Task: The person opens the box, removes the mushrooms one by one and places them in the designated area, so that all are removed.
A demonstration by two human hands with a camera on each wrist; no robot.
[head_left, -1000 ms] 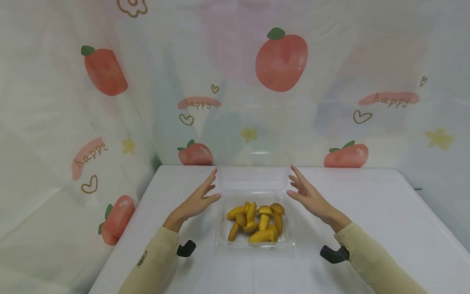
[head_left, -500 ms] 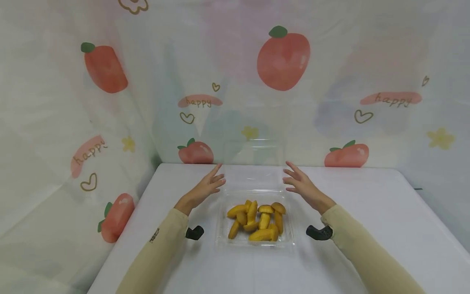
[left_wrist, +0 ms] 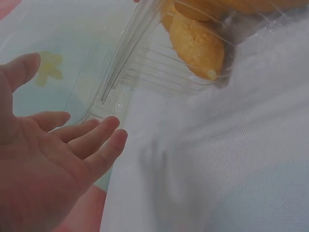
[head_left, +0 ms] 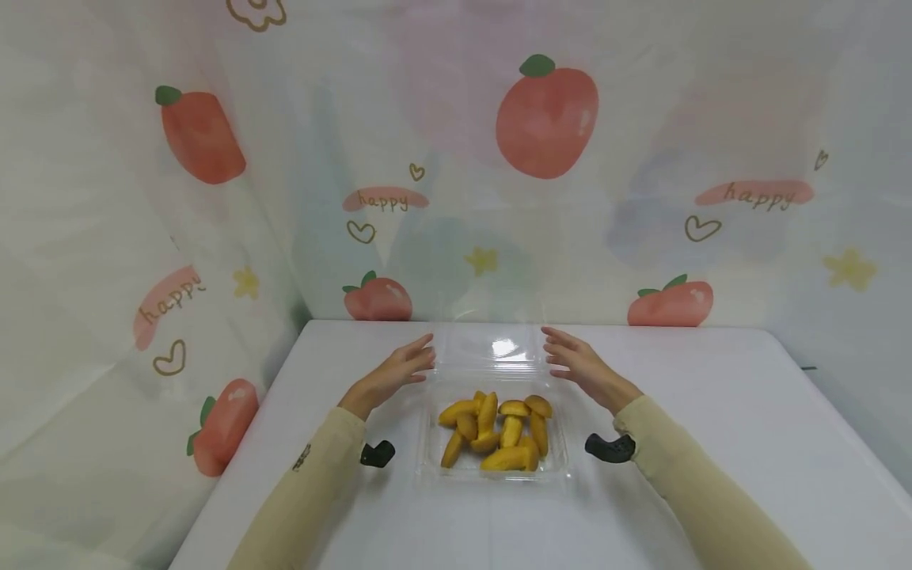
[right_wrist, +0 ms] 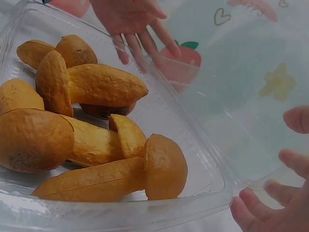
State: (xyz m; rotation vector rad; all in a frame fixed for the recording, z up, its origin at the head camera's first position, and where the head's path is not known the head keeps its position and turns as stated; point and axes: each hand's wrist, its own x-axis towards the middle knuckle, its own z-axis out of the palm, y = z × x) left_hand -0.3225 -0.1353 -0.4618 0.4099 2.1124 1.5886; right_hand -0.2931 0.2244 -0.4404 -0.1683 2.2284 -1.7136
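A clear plastic clamshell box (head_left: 492,477) sits on the table with several yellow-brown mushrooms (head_left: 511,427) inside. Its hinged lid (head_left: 492,346) stands raised on the far side and catches a bright glint. My left hand (head_left: 388,378) is at the lid's left side, fingers extended and slightly spread. On the opposite side my right hand (head_left: 587,372) faces it, its fingertips beside the lid's right edge. Nothing is gripped by either hand. In the right wrist view the mushrooms (right_wrist: 104,84) lie crisscrossed, and the left palm shows beyond the box.
The white table (head_left: 712,443) ends at a pale cloth backdrop (head_left: 456,119) printed with fruit, hearts and stars, which also runs along the left side. A black curved wrist mount (head_left: 378,454) sticks out at the left cuff, another black mount (head_left: 610,449) at the right.
Both hands have come inward toward the lid, the right hand more so. The raised lid has tipped farther back and now shows a glint. The box and mushrooms have stayed in place.
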